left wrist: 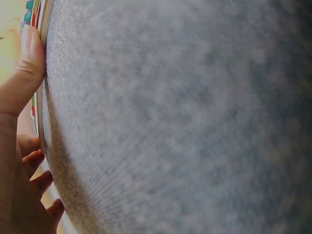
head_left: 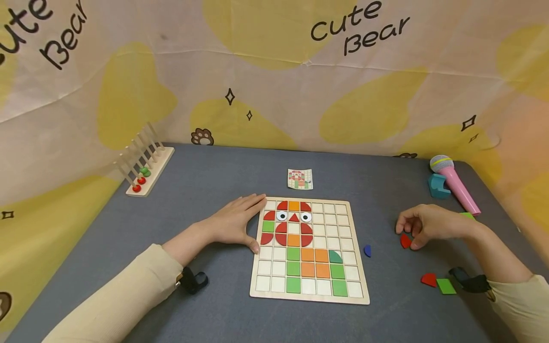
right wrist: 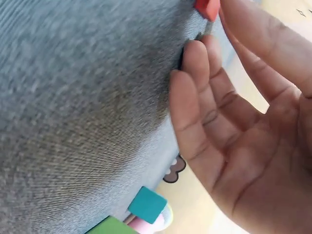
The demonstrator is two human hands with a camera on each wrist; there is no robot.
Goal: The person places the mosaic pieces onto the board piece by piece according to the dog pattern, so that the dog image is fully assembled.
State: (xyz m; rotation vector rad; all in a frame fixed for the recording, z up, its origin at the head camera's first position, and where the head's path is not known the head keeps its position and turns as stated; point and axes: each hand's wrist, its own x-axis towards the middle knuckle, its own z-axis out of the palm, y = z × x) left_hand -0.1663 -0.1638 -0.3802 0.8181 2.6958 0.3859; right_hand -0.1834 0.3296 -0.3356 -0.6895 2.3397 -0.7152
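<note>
A wooden grid board point(head_left: 359, 269) lies on the table, with red, orange and green tiles and two round eye pieces forming a picture. My left hand point(head_left: 233, 221) rests along its left edge, thumb and fingers spread; the left wrist view shows the thumb point(left wrist: 31, 61) against the board's side. To the right of the board, my right hand point(head_left: 422, 224) pinches a red quarter-circle piece point(head_left: 405, 241) low over the table, its fingers bent. In the right wrist view, that red piece point(right wrist: 208, 7) shows only partly, at the thumb. A blue half-circle piece point(head_left: 367, 251) lies between board and right hand.
Nearer me on the right lie a red piece point(head_left: 428, 279) and a green square point(head_left: 446, 286). A pattern card point(head_left: 300, 179) is behind the board. A pink toy microphone point(head_left: 461, 190) and a teal block point(head_left: 438, 186) lie back right; a peg bead stand point(head_left: 150, 178) stands back left.
</note>
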